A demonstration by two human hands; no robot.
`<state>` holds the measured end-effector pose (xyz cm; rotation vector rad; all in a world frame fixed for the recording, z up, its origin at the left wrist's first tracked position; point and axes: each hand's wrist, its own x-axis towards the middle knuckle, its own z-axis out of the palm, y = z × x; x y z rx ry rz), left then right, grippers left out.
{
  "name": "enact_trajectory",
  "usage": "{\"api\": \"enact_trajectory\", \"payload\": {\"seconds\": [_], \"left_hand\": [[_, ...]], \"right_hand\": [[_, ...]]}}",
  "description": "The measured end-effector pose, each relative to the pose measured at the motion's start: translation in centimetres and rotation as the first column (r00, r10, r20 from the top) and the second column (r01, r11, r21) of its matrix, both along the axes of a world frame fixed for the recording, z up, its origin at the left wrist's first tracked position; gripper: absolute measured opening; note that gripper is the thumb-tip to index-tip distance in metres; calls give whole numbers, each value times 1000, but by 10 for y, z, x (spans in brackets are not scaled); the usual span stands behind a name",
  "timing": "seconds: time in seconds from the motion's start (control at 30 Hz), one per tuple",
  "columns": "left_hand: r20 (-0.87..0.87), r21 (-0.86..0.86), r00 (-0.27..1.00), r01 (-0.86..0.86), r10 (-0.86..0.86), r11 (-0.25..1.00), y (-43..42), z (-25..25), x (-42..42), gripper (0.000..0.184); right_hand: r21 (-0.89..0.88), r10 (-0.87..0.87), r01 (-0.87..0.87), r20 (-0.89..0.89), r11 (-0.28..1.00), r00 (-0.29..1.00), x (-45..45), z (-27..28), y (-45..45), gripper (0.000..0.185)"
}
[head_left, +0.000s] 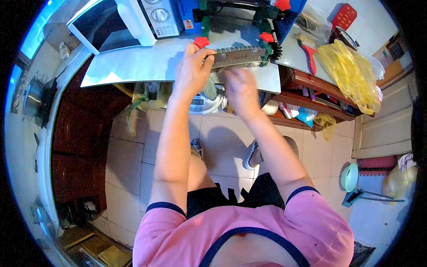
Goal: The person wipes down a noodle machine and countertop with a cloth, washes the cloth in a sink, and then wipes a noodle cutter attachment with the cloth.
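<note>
A long metal bar (238, 56) with a row of ridges along its top lies across the front of a machine with green brackets (205, 27) and red star-shaped knobs (201, 42). My left hand (192, 73) is closed at the bar's left end, with thumb and fingers pinching it. Just below the bar is my right hand (240, 91), its fingers blurred by motion, so whether they hold anything cannot be made out. A grey-green cloth-like thing (209, 90) shows between my hands, partly hidden.
A white microwave (133, 22) stands at the left of the white tabletop (111, 66). At the right are a red-handled brush (308, 55) and a yellow plastic bag (349, 73). Beneath the tabletop sits a white kitchen scale (198, 104). A turquoise basin (350, 177) is at far right.
</note>
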<state>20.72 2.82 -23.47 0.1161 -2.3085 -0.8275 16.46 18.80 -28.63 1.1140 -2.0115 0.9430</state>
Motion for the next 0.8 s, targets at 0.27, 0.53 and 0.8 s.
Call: {"api": "enact_trajectory", "payload": {"seconds": [0.27, 0.53, 0.8], "left_hand": [[-36, 8, 998, 42, -42, 999, -1, -1, 1, 15], [-14, -10, 1000, 6, -6, 1000, -3, -3, 3, 16], [2, -63, 999, -35, 35, 997, 1, 2, 4, 15]], "right_hand": [[163, -27, 18, 57, 986, 998, 5, 17, 1, 29], [96, 58, -56, -11, 994, 998, 5, 10, 4, 27], [19, -104, 104, 27, 994, 994, -32, 11, 47, 18]]}}
